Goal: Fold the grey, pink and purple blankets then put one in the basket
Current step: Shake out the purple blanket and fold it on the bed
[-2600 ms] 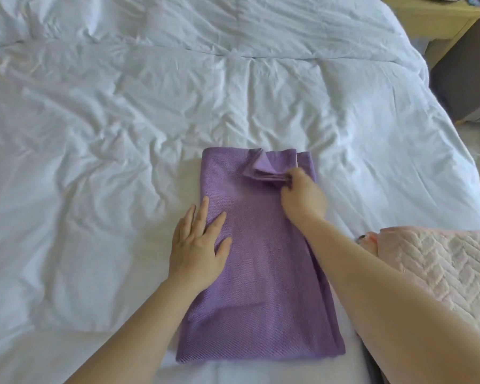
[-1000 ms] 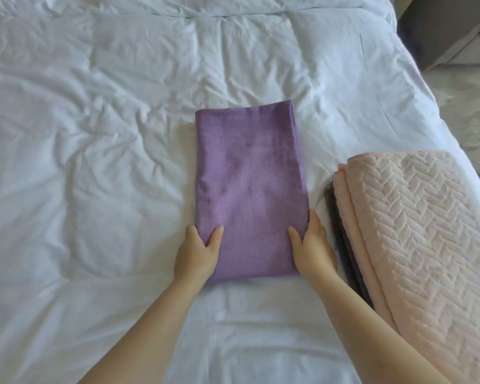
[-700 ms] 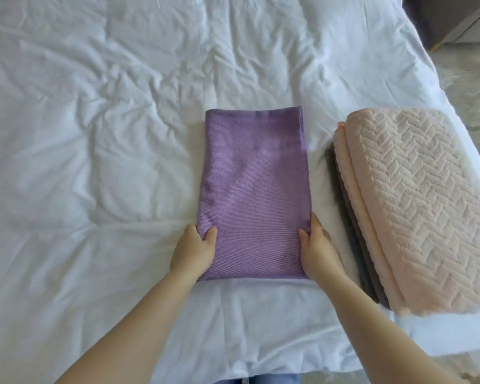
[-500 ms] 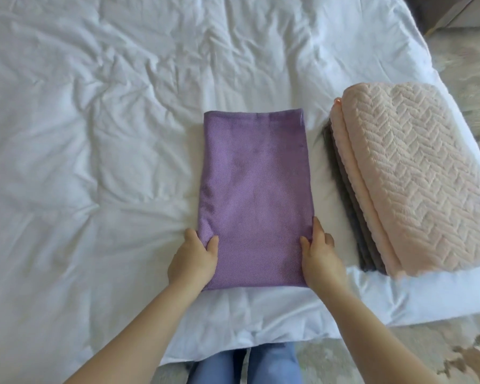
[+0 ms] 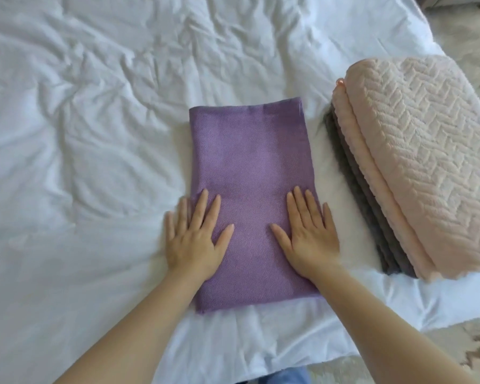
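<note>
- Purple blanket [image 5: 250, 173]: folded into a narrow rectangle, lying flat on the bed [image 5: 94, 134]. Its long axis runs away from the person and its near short edge is close to the bed's near edge.
- Left hand [image 5: 194, 245]: palm down, fingers straight and spread, pressing on the near left part of the purple blanket. It grips nothing. The thumb, index and middle fingers lie on the fabric. The outer fingers cross the blanket's left edge onto the white bedding.
- Right hand [image 5: 311, 242]: palm down, fingers straight and spread, pressing on the near right part of the purple blanket. It grips nothing. The little finger lies at the blanket's right edge.
- Hand spacing: the two hands are apart, with a strip of purple fabric showing between the thumbs.
- Pink blanket [image 5: 427, 151]: folded into a thick bundle with a raised herringbone texture. It sits on the bed to the right of the purple blanket, apart from it, with white bedding between them.
- Grey blanket [image 5: 363, 184]: folded and lying directly under the pink blanket. Only its layered left edge shows.
- Bedding: white and heavily creased to the left and beyond the purple blanket.
- Lower frame edge: blue denim [image 5: 286, 379] shows below the bed's near edge.
</note>
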Demonstrator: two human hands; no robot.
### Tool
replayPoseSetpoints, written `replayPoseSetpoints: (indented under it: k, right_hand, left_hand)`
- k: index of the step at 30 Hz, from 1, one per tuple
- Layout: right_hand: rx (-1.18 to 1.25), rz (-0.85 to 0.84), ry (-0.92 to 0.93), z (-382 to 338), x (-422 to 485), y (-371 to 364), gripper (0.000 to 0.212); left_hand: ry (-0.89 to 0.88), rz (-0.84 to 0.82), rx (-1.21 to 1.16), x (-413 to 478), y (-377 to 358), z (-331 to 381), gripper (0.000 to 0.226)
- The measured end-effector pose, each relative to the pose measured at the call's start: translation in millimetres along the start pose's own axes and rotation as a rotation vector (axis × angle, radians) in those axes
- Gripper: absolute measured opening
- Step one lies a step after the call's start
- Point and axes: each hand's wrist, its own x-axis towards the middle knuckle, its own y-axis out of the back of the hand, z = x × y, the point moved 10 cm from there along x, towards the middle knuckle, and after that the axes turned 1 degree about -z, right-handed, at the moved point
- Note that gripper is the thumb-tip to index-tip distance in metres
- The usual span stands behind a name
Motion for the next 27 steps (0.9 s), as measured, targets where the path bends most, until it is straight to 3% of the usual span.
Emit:
replayPoseSetpoints:
  k: [4, 9, 14, 17, 20, 27]
  right_hand:
    - [0.052, 0.084, -0.112, 19.0, 12.5, 27.7, 0.073]
    - [0.046, 0.123, 0.105, -15.1, 83.1, 51.5, 0.067]
    - [0.163, 0.045, -0.047, 25.3, 131.0, 37.3, 0.073]
    - [0.261, 0.040, -0.119, 36.8, 128.0, 45.6, 0.075]
    - [0.334, 0.070, -0.195, 37.8, 107.4, 56.4, 0.070]
    - [0.598, -0.045, -0.303, 34.1, 56.5, 43.2, 0.066]
  left_hand:
    - [0.007, 0.074, -0.031, 22.7, 28.9, -0.1, 0.068]
    - [-0.098, 0.103, 0.008, 89.4, 45.0, 26.9, 0.065]
    - [0.060, 0.072, -0.057, 137.2, 40.7, 1.6, 0.071]
    - [0.161, 0.122, -0.260, 126.3, 52.2, -13.5, 0.077]
    - [0.199, 0.139, -0.317, 99.2, 57.1, -12.7, 0.073]
    - [0.247, 0.089, -0.611, 52.2, 41.7, -11.6, 0.069]
